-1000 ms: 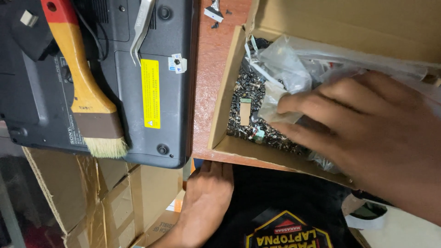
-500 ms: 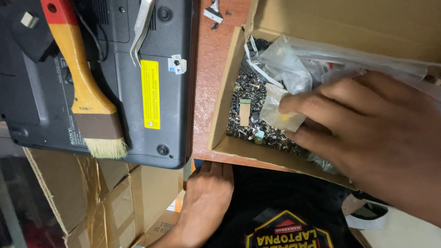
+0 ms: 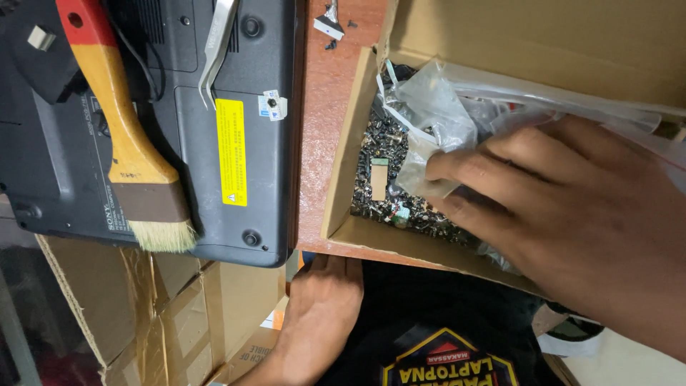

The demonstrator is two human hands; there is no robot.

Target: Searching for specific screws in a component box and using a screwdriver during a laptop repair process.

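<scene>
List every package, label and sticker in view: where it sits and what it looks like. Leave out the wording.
Yellow label: tall rectangle on the black laptop underside.
Small sticker: whitish, just right of the yellow label.
Open cardboard box: brown, on the reddish table, holding small dark parts.
Clear plastic bag: crumpled inside the box, under the right hand.
Stacked cardboard boxes: brown, lower left, beside the left hand.

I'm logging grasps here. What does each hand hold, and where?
The right hand presses its fingertips on the clear plastic bag inside the box; a closed grip can't be told. The left hand holds nothing, resting at the table edge.
</scene>
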